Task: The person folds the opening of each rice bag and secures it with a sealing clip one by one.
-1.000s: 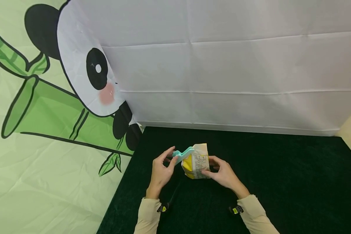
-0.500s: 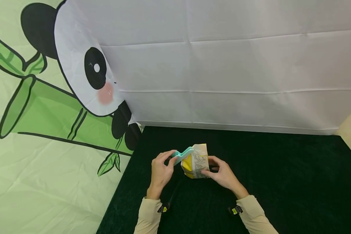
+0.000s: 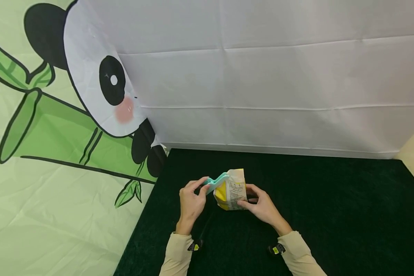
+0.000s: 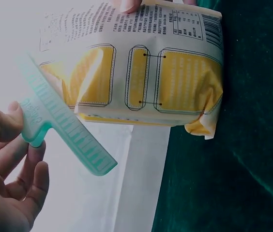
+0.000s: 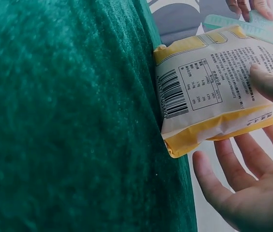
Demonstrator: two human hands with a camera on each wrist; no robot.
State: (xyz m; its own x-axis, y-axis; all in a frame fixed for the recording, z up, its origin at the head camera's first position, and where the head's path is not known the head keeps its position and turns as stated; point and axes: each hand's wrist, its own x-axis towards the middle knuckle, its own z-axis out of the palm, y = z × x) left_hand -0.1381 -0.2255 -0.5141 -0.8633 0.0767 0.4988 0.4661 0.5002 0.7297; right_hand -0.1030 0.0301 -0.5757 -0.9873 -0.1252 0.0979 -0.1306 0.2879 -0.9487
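My left hand [image 3: 190, 203] pinches the short handle of a teal bag clip [image 3: 218, 182] between thumb and fingers. Its long ribbed bar [image 4: 76, 128] slants across the upper left part of a white and yellow paper food bag [image 3: 236, 194] in the left wrist view. Whether the bag's edge lies between the clip's two bars cannot be told. The bag stands on the dark cloth, its printed side and barcode [image 5: 169, 94] showing in the right wrist view. On the bag's right side my right hand [image 3: 265, 210] holds it, thumb on the printed face and fingers behind.
Dark green velvet cloth [image 3: 324, 214] covers the table. A pale hanging sheet [image 3: 269, 84] closes off the back, and a green printed panda sheet [image 3: 55, 199] hangs along the left edge.
My left index finger has come down onto the clip's handle since a second ago. The left wrist has shifted slightly right; the bag and right hand stay almost in place.
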